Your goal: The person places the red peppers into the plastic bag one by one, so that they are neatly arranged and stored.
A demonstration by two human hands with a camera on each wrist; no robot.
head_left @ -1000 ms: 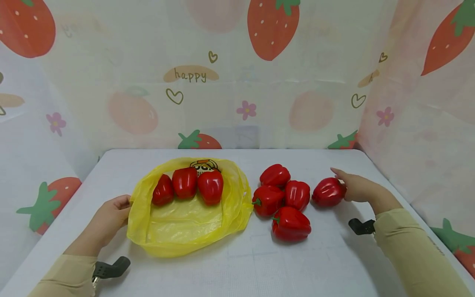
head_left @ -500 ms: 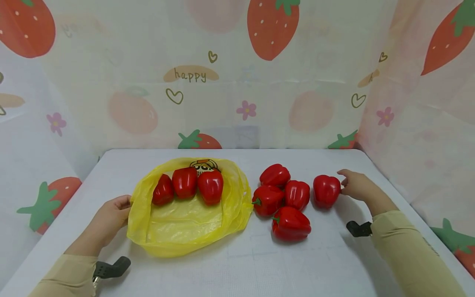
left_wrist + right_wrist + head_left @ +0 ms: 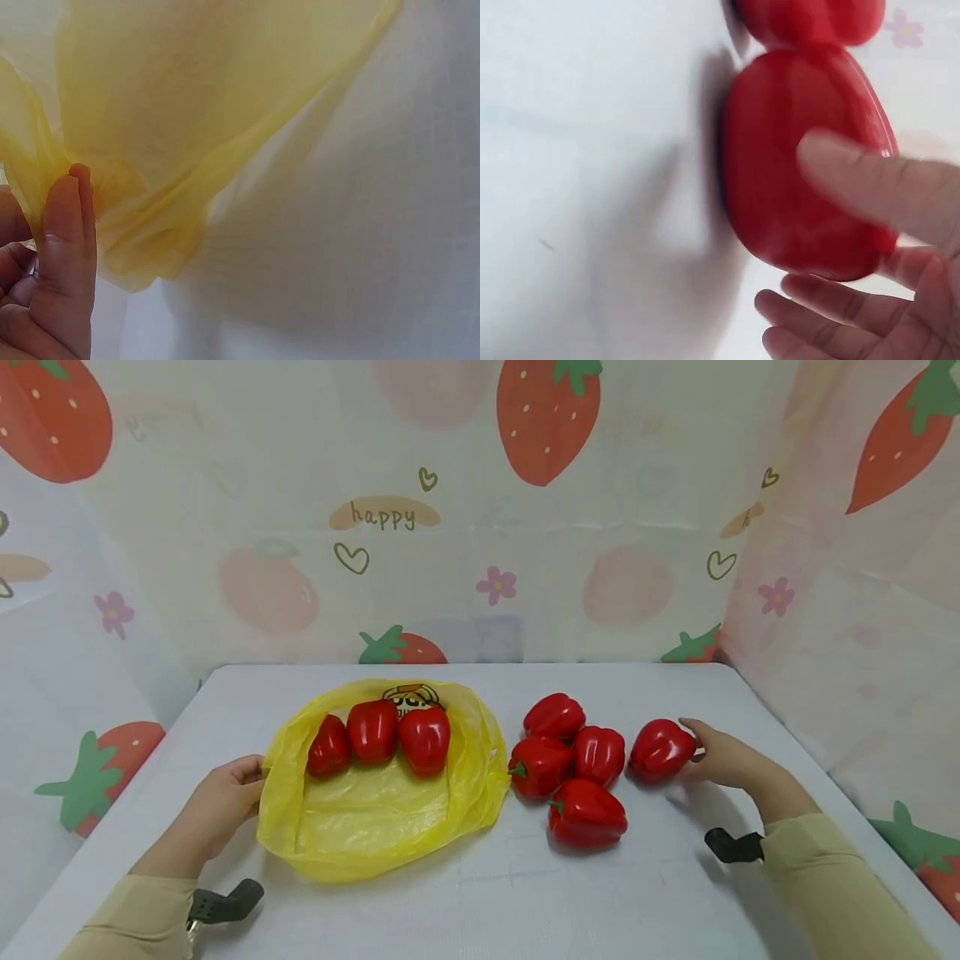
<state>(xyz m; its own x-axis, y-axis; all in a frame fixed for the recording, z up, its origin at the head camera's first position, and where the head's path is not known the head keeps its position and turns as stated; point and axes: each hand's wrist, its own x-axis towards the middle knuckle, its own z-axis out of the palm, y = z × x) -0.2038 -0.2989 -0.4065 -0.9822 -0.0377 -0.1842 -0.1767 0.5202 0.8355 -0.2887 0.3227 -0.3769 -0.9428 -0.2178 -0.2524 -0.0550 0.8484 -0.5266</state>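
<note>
On the left, a yellow plastic bag (image 3: 375, 847) lies with its mouth spread, and three red bell peppers, one of them the middle pepper (image 3: 372, 732), sit inside it. My left hand (image 3: 220, 802) pinches the bag's left edge; the left wrist view shows thumb and finger on the thin plastic (image 3: 150, 247). At the right, my right hand (image 3: 731, 768) is beside a single red bell pepper (image 3: 662, 752). In the right wrist view its blurred thumb overlaps this pepper (image 3: 802, 172), while the other fingers extend loosely past its end. Firm contact is hard to judge.
Several more red bell peppers, including a front one (image 3: 587, 814) with a green stem, cluster between the bag and the single pepper. The white table (image 3: 480, 910) meets a strawberry-print curtain (image 3: 465, 543) at the back and sides.
The single pepper on the right has turned in place, standing straighter half a second ago and leaning over now. My right hand has shifted slightly around it. The left hand and bag stay put.
</note>
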